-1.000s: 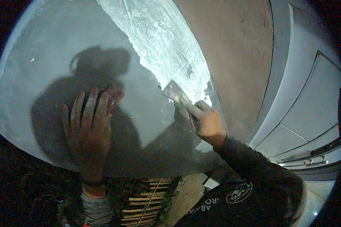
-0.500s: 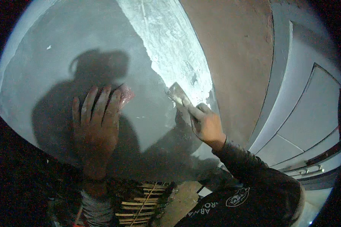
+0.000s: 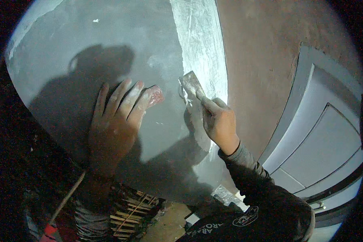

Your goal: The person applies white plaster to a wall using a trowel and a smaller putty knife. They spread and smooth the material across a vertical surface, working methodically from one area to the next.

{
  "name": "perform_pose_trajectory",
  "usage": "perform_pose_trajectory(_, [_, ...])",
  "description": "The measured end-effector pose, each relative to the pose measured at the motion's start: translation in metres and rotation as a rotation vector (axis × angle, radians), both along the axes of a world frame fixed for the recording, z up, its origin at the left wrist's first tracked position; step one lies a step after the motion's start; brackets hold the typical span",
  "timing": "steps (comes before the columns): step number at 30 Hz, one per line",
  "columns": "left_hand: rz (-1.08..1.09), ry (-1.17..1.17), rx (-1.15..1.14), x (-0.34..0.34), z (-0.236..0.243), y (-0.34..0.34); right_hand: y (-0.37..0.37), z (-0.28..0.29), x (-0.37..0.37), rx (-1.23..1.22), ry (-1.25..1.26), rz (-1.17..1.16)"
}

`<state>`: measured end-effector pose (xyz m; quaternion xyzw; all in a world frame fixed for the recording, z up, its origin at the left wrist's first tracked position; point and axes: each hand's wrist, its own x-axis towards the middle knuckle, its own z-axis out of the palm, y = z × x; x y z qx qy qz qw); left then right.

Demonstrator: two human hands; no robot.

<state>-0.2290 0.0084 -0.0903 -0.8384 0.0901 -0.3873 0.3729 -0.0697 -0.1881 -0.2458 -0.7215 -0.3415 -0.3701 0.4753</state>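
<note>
My left hand (image 3: 119, 125) lies against the grey wall surface (image 3: 68, 32), fingers long and slightly spread, a small reddish, rough-looking pad (image 3: 155, 95) pressed under the fingers nearest the middle. To its right, my right hand (image 3: 218, 125) grips a putty knife (image 3: 191, 84), whose dusty metal blade rests at the ragged left edge of a bright white strip (image 3: 199, 36). A grey smear with white bits runs below the blade. The knife's handle is mostly hidden by my fingers. Shadows of head and arms fall across the grey surface.
A brown wall (image 3: 262, 48) adjoins the strip; beyond it is a grey-framed pale panelled door (image 3: 310, 141). Low down are slatted wood pieces (image 3: 129, 211), a pale ground patch (image 3: 171, 222) and, at lower left, a thin pole (image 3: 66, 199) with red at its lower end.
Both hands sit higher in the picture, the left also further right with its pad. The view has turned, so the white strip stands more upright. More grey smear shows under the blade.
</note>
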Motion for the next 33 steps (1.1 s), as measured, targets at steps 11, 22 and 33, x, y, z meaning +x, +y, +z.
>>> perform_pose_trajectory(11, [-0.150,0.027,-0.025,0.015,0.006,0.012,0.001,0.028,0.023,-0.051,-0.007,-0.042])
perform_pose_trajectory(22, [-0.156,0.048,-0.027,0.022,0.005,0.022,0.003,0.062,0.039,-0.033,-0.108,-0.049])
perform_pose_trajectory(33, [-0.248,0.017,-0.020,0.038,-0.003,0.020,0.009,0.076,0.074,-0.037,-0.213,-0.098])
